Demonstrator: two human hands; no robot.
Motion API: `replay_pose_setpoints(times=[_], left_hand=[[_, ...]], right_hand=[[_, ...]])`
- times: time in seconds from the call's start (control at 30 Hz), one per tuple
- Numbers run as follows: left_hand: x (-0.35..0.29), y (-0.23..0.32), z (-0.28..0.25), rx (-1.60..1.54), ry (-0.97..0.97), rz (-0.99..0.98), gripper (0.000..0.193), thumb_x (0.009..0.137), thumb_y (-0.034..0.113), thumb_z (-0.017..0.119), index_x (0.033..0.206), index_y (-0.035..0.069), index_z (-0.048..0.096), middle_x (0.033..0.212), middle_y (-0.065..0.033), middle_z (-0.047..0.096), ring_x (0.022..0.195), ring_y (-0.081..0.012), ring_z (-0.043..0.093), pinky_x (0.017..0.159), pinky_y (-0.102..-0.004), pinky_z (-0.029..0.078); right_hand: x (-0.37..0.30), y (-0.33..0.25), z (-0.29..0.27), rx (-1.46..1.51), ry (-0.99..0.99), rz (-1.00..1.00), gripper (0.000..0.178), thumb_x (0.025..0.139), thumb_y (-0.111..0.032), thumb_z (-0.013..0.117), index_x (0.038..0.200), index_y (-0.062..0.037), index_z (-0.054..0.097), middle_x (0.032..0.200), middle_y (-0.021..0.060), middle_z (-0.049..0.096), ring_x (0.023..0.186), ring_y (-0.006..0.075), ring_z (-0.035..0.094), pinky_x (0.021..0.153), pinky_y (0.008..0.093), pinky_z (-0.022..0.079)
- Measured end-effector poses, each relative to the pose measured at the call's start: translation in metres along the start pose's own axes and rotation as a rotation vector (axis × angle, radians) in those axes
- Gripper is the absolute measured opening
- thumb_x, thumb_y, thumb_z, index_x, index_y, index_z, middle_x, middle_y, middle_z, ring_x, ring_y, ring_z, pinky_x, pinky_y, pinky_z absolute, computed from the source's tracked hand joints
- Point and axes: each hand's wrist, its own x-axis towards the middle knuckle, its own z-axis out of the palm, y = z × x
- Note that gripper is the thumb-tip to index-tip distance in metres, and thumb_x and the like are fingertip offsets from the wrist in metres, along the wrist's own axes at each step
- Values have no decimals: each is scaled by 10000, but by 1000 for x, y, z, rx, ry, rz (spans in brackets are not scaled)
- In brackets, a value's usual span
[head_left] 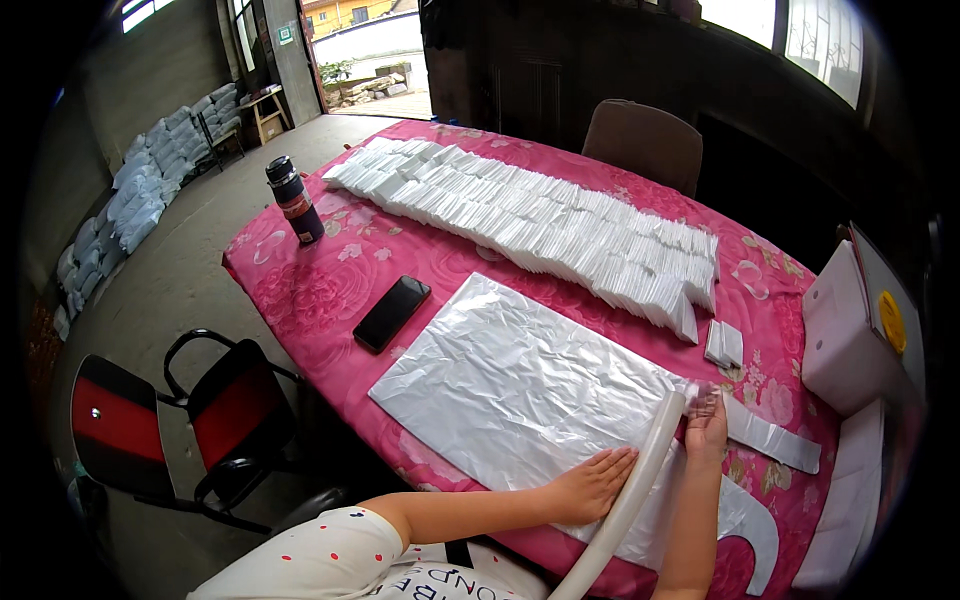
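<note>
My left hand (pixel 595 488) lies flat on the plastic sheet (pixel 510 375); right hand (pixel 706 430), near the white tube (pixel 646 475): grip I cannot tell.

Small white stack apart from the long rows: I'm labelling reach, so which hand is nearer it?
Right: the right hand is below the small white stack in the picture; the left hand is farther off, lower left, beside the pale tube.

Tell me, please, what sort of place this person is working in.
Probably a small workshop or storeroom: pale sacks are piled along the wall, rows of folded white bundles lie on the table, and the floor looks bare.
</note>
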Motion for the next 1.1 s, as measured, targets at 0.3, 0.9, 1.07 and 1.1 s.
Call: replay_pose_setpoints(times=[0.3,0.9,1.07,1.1], left_hand=[[-1,2,4,4,-4,-21,559,880,204,344,1349,-94,288,1436,-242,256,1369,-317,206,1121,-405,128],[4,-1,3,94,-106,-16,595,865,220,371,1365,-84,264,1452,-219,233,1379,-298,177,1126,-412,121],[-1,-1,-4,54,-67,-86,606,854,205,392,1368,-83,248,1457,-214,220,1375,-312,182,1124,-417,129],[2,2,1,-11,-37,-78,602,852,188,399,1372,-74,246,1456,-211,222,1372,-316,187,1121,-415,142]], right_hand=[[28,-170,-46,62,173,-350,306,945,-203,463,1192,-35,531,1193,91,578,1084,195,555,922,329,458],[-208,200,185,-1300,-1122,-70,422,890,-194,538,1253,13,481,1237,181,537,1252,340,404,1021,367,339],[-231,141,174,-1273,-1276,-363,533,818,-207,629,1289,-25,462,1331,168,457,1310,364,312,1042,428,312],[-232,120,161,-1287,-1192,-440,520,796,-182,640,1263,-18,481,1298,171,484,1278,370,355,1037,439,309]])
